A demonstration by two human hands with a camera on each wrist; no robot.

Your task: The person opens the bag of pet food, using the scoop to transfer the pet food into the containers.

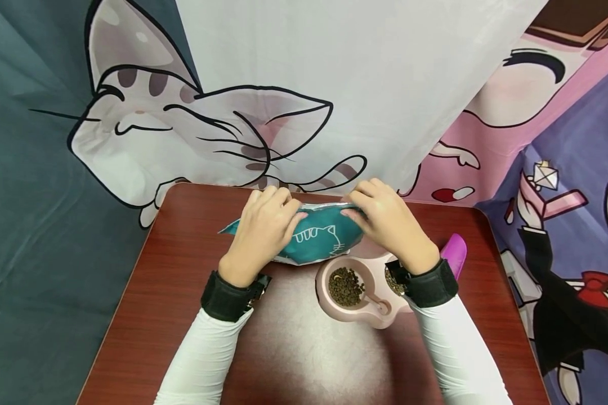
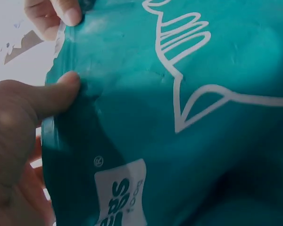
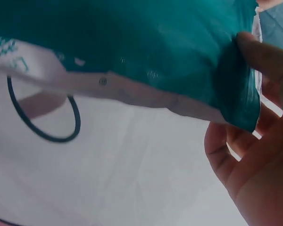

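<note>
A teal cat food bag with a white cat outline is held upright near the far side of the table. My left hand pinches its top edge left of the middle, thumb on the near face. At the right end of that edge my right hand grips the bag between thumb and fingers. In the left wrist view the left thumb presses just below the bag's rim. The right wrist view shows the right thumb on the bag's teal face, with the other fingers behind the edge.
A pale pink double bowl stands just in front of the bag, brown kibble in its left well. More kibble shows in the right well, partly hidden by my right wrist. A purple object lies right of that wrist. Printed curtains hang behind the table.
</note>
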